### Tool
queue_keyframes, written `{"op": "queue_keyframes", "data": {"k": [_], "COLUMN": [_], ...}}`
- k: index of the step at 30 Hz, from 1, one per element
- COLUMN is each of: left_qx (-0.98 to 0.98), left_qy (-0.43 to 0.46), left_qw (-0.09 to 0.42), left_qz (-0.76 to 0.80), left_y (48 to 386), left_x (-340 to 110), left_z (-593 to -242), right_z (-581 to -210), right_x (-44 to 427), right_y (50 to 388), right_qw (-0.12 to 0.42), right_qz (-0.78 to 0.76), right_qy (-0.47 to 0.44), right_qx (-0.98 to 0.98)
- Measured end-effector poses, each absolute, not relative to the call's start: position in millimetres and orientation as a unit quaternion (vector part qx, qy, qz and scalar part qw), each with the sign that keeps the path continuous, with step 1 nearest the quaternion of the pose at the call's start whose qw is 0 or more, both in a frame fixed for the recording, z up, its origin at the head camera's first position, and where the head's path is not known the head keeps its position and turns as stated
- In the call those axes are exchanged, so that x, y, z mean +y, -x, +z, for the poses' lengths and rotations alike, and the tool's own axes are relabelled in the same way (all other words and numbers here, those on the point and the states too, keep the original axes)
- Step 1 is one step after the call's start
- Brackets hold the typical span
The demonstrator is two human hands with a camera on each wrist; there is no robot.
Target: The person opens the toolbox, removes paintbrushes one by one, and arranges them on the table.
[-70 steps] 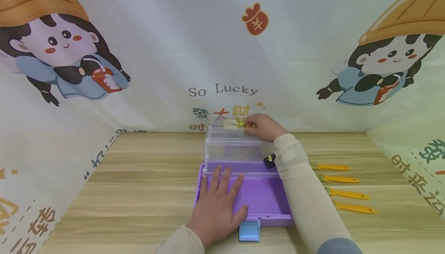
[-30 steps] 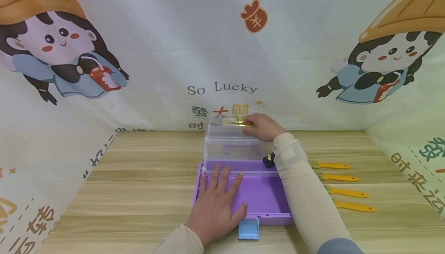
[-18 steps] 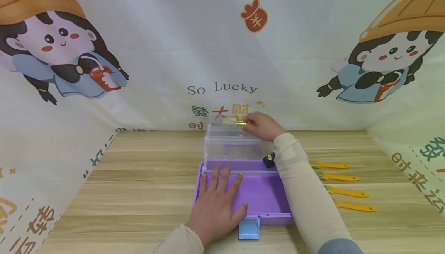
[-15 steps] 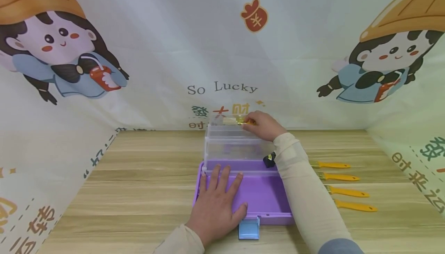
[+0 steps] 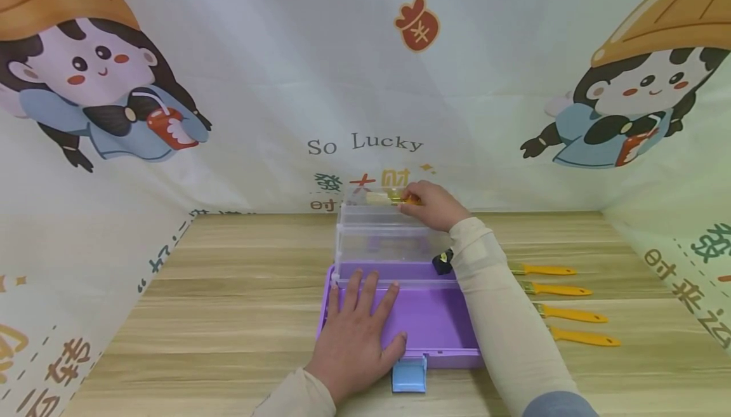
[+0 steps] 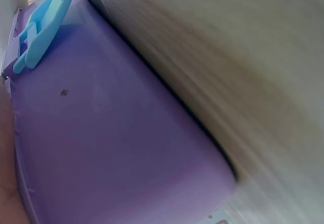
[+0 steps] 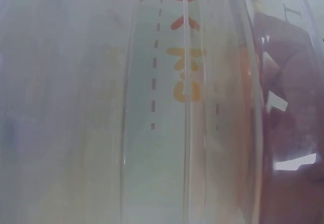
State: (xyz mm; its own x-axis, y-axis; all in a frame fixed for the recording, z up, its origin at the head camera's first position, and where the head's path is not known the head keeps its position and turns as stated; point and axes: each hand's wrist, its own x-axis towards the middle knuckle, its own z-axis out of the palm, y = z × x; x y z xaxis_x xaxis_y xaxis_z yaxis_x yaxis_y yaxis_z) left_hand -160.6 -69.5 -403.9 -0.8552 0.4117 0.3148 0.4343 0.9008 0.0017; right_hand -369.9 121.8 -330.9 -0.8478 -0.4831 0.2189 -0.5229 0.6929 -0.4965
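My right hand (image 5: 436, 204) pinches the yellow handle of a paintbrush (image 5: 378, 198) at the top level of the stacked clear trays (image 5: 377, 245). The brush lies sideways, its pale bristles to the left, and the hand covers much of the handle. Below, a purple storage box (image 5: 440, 322) stands with the clear trays raised at its back. Spread flat, my left hand (image 5: 355, 344) rests on the box's left part. In the left wrist view, the box's purple side (image 6: 111, 128) fills much of the picture. The right wrist view looks through blurred clear plastic (image 7: 152, 178).
Several yellow-handled paintbrushes (image 5: 573, 315) lie in a column right of the box, their bristle ends hidden by my right arm. A small black object (image 5: 442, 263) with a yellow mark sits in the box. A light-blue latch (image 5: 408, 376) hangs at its front. A printed cloth (image 5: 274, 87) rises behind.
My right hand has risen slightly with the paintbrush at the top tray, and its fingers have shifted a little on the handle. The left hand keeps its place on the box.
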Motion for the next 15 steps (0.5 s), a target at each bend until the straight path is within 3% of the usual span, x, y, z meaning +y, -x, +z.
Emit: {"op": "queue_keyframes", "data": {"k": [15], "left_qx": [-0.963], "left_qy": [0.22], "left_qw": [0.153], "left_qz": [-0.031], "left_y": [160.1], "left_x": [-69.8], "left_z": [-404.3], "right_z": [-328.1], "right_x": [121.8], "right_y": [367.2], "right_qw": [0.066], "right_qz": [0.299], "right_qy": [-0.276], "right_qx": [-0.911]}}
